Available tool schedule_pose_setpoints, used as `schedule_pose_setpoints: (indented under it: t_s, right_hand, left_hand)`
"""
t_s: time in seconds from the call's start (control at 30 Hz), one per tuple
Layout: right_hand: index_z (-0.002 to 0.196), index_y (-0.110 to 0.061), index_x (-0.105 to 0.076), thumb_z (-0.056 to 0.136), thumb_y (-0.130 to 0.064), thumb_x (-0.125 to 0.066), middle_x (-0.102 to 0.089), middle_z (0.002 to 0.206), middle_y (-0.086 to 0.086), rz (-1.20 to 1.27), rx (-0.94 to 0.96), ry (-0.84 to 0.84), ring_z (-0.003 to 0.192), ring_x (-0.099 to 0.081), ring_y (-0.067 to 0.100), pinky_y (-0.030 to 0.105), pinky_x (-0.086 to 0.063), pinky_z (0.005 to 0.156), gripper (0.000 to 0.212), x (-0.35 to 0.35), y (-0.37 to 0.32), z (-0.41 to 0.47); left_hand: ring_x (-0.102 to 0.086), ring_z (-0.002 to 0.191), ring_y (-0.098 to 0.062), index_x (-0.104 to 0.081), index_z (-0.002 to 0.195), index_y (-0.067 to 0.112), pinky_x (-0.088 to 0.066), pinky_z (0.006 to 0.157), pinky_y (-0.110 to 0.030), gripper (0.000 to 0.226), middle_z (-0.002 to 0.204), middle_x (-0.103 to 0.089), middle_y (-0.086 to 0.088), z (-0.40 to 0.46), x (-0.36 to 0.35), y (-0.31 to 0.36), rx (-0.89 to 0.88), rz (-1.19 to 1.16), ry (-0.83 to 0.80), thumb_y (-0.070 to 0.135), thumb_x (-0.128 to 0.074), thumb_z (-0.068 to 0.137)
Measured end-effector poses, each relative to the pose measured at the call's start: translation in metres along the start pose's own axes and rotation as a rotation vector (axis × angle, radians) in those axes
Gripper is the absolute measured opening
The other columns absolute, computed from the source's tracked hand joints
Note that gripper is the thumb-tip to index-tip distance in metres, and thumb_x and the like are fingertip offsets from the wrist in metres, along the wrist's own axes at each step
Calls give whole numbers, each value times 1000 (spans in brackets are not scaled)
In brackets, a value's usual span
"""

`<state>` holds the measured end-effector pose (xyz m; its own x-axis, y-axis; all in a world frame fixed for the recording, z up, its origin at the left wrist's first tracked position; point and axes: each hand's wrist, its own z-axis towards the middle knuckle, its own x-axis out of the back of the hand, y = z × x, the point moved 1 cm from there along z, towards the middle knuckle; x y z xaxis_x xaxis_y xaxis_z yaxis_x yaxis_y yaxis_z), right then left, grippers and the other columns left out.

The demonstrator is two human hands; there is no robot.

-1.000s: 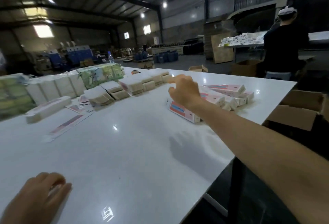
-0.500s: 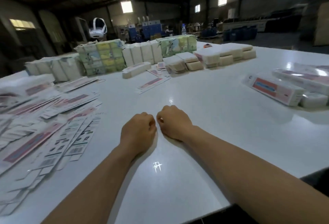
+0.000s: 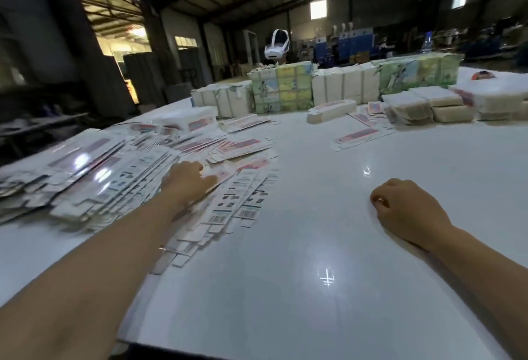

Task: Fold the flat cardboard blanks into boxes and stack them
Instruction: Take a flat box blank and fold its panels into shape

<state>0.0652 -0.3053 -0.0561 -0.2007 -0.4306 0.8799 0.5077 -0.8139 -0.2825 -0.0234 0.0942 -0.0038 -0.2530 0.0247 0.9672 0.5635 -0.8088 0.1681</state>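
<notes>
A wide spread of flat cardboard blanks (image 3: 114,176), white with pink panels and barcodes, covers the left side of the white table (image 3: 314,231). My left hand (image 3: 185,182) reaches onto this pile, fingers stretched out and touching the top blanks near a pink-printed one. My right hand (image 3: 408,208) rests on the bare table to the right, fingers curled under and holding nothing. One loose blank (image 3: 361,136) lies farther back. A folded long box (image 3: 331,111) sits behind it.
Wrapped bundles of white and green-yellow packs (image 3: 281,88) line the table's far edge. Tan wrapped stacks (image 3: 423,105) stand at the back right. A person wearing a white headset (image 3: 276,45) is behind the bundles. The table's near edge runs along the bottom.
The view has swung left. My left hand has left my right hand's side and reached out onto the pile of blanks. My right hand stays curled on the table.
</notes>
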Motion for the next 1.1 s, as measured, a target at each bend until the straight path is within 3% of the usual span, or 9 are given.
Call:
schedule_pose_setpoints:
  t_s: [0.13, 0.27, 0.43, 0.53, 0.67, 0.8, 0.9, 1.0, 1.1]
  right_hand:
    - [94, -19, -71, 92, -17, -47, -62, 101, 1, 3, 8, 2, 92, -51, 22, 32, -42, 72, 24, 0, 1, 3]
    - [92, -19, -72, 91, -16, -49, -63, 101, 2, -18, 7, 9, 90, -52, 23, 32, -41, 70, 23, -1, -1, 6]
    - [95, -18, -72, 91, -15, -48, -63, 104, 3, 3, -5, 1, 94, -51, 24, 33, -42, 75, 24, -1, -2, 3]
    - [98, -18, -71, 91, -15, -47, -62, 109, 3, 22, -20, 2, 100, -51, 25, 34, -43, 79, 25, 0, -5, 1]
    - [111, -17, -68, 93, -18, -48, -61, 117, 5, 58, -36, -39, 108, -51, 25, 31, -40, 87, 27, -2, -7, 5]
    - [117, -9, -65, 94, -10, -43, -65, 114, 9, 693, -380, 204, 105, -59, 25, 35, -45, 96, 31, 14, 3, 6]
    - [96, -8, -64, 94, -14, -46, -66, 102, 12, 1226, -658, 270, 84, -64, 26, 44, -55, 78, 19, 30, 19, 5]
    - [78, -15, -59, 88, -5, -53, -63, 88, 12, 1401, -733, 225, 76, -66, 26, 37, -56, 64, 15, 38, 26, 4]
    - [73, -5, -56, 79, 15, -44, -58, 67, 13, 1457, -742, 146, 52, -64, 23, 24, -50, 42, 24, 39, 24, 2]
  left_hand:
    - [-49, 116, -31, -45, 134, 13, -42, 98, -41, 84, 135, -50, -12, -7, -25, -42, 30, -14, -159, 76, -39, 80]
    - [-53, 112, -28, -41, 139, 21, -45, 92, -40, 78, 134, -52, -8, -13, -30, -43, 22, -60, -60, 75, -37, 82]
    - [-56, 93, -27, -53, 116, 19, -49, 79, -38, 62, 110, -60, -7, -22, -24, -34, 22, 35, 58, 70, -42, 83]
    - [-51, 97, -23, -49, 123, 17, -48, 79, -38, 63, 114, -56, -5, -26, -7, -12, -92, 134, 194, 67, -43, 85]
    - [-49, 111, -25, -40, 138, 15, -45, 90, -40, 73, 130, -52, -6, -39, 10, 66, -427, -31, 226, 62, -53, 84]
    - [-47, 116, -22, -38, 142, 18, -43, 95, -37, 76, 137, -49, -4, -85, -5, 164, -728, -111, 141, 62, -53, 82]
    - [-46, 120, -19, -35, 143, 22, -40, 99, -36, 72, 140, -46, 0, -116, -30, 205, -799, -113, 94, 61, -52, 85]
    - [-46, 118, -16, -34, 143, 24, -41, 97, -34, 68, 140, -46, 3, -125, -46, 212, -779, -186, 26, 59, -50, 86]
    - [-45, 120, -16, -33, 144, 22, -40, 97, -34, 70, 141, -44, 2, -124, -52, 206, -792, -227, 7, 58, -50, 86]
